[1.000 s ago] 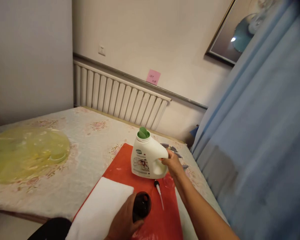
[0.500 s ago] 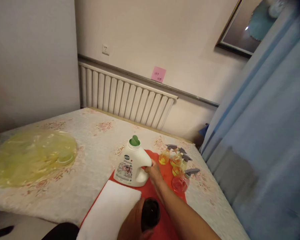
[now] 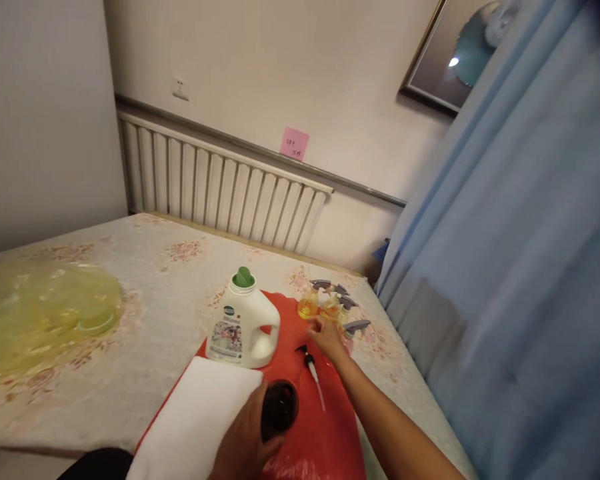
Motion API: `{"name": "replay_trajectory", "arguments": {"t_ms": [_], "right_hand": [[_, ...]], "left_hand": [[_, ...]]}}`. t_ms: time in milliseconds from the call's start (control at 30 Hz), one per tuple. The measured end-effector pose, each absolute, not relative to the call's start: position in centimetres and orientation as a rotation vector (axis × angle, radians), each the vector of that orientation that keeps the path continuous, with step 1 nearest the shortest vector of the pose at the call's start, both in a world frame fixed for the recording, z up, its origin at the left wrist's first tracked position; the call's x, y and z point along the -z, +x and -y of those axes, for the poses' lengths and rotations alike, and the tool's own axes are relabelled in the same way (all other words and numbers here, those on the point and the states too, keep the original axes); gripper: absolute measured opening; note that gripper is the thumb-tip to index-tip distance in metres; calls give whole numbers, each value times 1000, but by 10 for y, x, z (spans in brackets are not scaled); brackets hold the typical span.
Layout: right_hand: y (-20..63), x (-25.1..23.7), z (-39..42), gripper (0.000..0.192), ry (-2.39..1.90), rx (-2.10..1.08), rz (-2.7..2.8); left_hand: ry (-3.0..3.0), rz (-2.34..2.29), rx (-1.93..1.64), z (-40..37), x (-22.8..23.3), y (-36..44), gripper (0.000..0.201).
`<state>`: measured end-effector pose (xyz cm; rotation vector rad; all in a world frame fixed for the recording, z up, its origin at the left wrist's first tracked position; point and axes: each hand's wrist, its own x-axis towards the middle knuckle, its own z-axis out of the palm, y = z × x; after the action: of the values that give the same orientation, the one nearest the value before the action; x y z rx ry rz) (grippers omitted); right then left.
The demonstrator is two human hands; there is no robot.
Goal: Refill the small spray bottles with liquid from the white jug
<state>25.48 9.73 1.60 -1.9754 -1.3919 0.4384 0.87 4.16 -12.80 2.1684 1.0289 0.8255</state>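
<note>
Head view, taking the white handled jug (image 3: 243, 327) as landmark: a white towel (image 3: 195, 413) lies just in front of it, while the jug stands upright by itself, uncapped, with a green insert (image 3: 243, 277) in its neck. Nearer than the jug and slightly to its right, the left hand (image 3: 243, 437) grips a dark bottle (image 3: 280, 408) by its side; the bottle carries no pump, and its contents are too dark to tell. Right of the jug, a black-headed pump (image 3: 309, 360) lies loose, so, as a judgement, jug and bottle are opened and the pump is not fitted. Farther right, the right hand (image 3: 325, 335) looks empty, fingers loosely parted, near trigger spray bottles (image 3: 309, 305); whether it touches them cannot be told. As for surroundings, translucent yellow plastic (image 3: 50, 313) lies well left of the jug on floral cloth (image 3: 155, 273); a radiator (image 3: 205, 180) runs behind it; red sheeting (image 3: 335, 433) spreads rightward from its base; a blue curtain (image 3: 505, 220) hangs far right.
</note>
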Motion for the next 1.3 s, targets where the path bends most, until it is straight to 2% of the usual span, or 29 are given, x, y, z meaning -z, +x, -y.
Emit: {"name": "replay_trajectory", "arguments": {"t_ms": [200,400,633,800,967,1133,1300], "right_hand": [[262,19,-63,26,-2349,-335,1354],[248,49,-62,32,-2475,-268,1344],[245,57,-65,16,-2477,-314,1334],[248,39,-64,22,-2342,-366,1319],[246,-2,-54,7,-2015,-364,1336],[232,-40,-31,23,-1690,-392,1324],[213,-62,-6,29,-1459,-446,1263]], "left_hand": [[2209,-995,-855,-43,129,8,79],[2201,-1039,-829,-44,134,9,83],[2173,-1062,-810,-42,125,8,87],[2213,-1065,-803,-43,128,8,85],[2224,-1061,-833,-42,131,9,83],[2182,-1053,-845,-41,125,10,83],[2120,-997,-873,-39,118,9,82]]}}
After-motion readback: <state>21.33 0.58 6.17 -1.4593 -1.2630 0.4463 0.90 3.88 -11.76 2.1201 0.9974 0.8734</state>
